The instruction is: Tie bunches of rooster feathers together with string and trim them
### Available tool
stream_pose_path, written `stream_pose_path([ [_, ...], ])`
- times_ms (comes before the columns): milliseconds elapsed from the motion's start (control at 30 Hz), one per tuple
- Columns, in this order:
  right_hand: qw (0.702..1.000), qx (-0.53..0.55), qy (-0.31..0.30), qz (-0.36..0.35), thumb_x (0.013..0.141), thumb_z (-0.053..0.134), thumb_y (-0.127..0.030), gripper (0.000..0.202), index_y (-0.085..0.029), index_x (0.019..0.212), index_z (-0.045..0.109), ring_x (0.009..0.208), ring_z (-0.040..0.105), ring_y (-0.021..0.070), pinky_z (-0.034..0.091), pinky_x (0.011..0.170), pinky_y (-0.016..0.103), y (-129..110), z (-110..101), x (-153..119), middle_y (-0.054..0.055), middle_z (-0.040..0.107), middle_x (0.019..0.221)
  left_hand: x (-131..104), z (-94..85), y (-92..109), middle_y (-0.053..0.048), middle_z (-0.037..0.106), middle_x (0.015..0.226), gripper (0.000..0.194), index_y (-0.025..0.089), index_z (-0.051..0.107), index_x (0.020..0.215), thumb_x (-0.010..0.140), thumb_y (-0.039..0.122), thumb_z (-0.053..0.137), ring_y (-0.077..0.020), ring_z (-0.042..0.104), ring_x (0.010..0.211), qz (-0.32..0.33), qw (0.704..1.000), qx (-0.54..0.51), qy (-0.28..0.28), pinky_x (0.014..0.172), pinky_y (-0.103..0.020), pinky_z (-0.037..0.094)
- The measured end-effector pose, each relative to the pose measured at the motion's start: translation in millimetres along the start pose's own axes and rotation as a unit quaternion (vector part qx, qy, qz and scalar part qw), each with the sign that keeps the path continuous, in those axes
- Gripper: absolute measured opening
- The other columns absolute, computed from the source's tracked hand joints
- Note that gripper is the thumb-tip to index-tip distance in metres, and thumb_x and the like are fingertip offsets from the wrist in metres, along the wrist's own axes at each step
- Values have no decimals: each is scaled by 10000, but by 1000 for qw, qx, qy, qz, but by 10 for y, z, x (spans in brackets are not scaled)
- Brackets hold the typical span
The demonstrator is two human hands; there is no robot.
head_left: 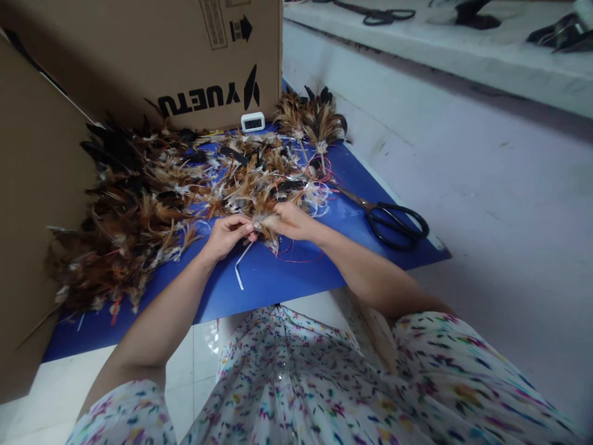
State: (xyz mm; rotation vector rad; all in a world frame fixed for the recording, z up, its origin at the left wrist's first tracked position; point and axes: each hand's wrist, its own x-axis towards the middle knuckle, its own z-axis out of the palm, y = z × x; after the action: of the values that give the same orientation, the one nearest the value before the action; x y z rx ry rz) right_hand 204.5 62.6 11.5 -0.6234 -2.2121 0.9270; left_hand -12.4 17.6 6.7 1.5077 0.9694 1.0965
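Near the front edge of the blue tabletop (222,290), my left hand (228,236) pinches the pale lower end of a small brown feather bunch (266,224). A thin white strip (239,272) hangs below its fingertips. My right hand (294,221) is closed around the bunch's other side, its fingers partly hidden by feathers. Loose brown and black feathers (245,179) lie just beyond both hands, and a larger heap (125,228) spreads to the left. Thin red string (301,261) curves on the table beside my right hand.
Black-handled scissors (396,225) lie at the right. Tied feather bundles (319,123) and a small white digital clock (252,122) are at the back. A cardboard box (139,55) stands behind and left. A ledge (445,49) with more scissors (389,15) runs along the right wall.
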Motion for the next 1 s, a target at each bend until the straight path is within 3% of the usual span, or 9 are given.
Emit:
stream_pose_path([
  [133,996,79,7,51,875,564,-392,310,-109,907,687,683,566,119,458,663,235,-74,12,2,22,659,772,-5,1,16,-34,707,606,352,141,727,704,747,476,826,-104,618,536,-3,1000,-2,3,565,-225,499],
  [400,989,127,-6,70,850,597,-371,300,-99,922,701,647,547,108,449,640,234,-143,12,1,14,653,736,4,19,40,-35,690,580,410,133,709,673,703,518,846,-97,605,510,-30,999,-5,11,550,-219,503],
  [567,993,87,9,85,841,583,-411,354,-89,924,703,689,574,128,459,673,258,-135,21,5,40,661,789,6,21,38,-37,696,576,417,138,714,667,700,534,841,-105,605,508,-24,1000,3,14,532,-224,496],
  [1000,995,34,41,88,870,579,-352,276,-112,757,655,614,485,88,374,573,204,-44,89,8,-15,559,658,13,7,11,-36,697,585,382,142,720,661,713,501,841,-107,620,533,-8,1000,22,15,560,-216,494],
])
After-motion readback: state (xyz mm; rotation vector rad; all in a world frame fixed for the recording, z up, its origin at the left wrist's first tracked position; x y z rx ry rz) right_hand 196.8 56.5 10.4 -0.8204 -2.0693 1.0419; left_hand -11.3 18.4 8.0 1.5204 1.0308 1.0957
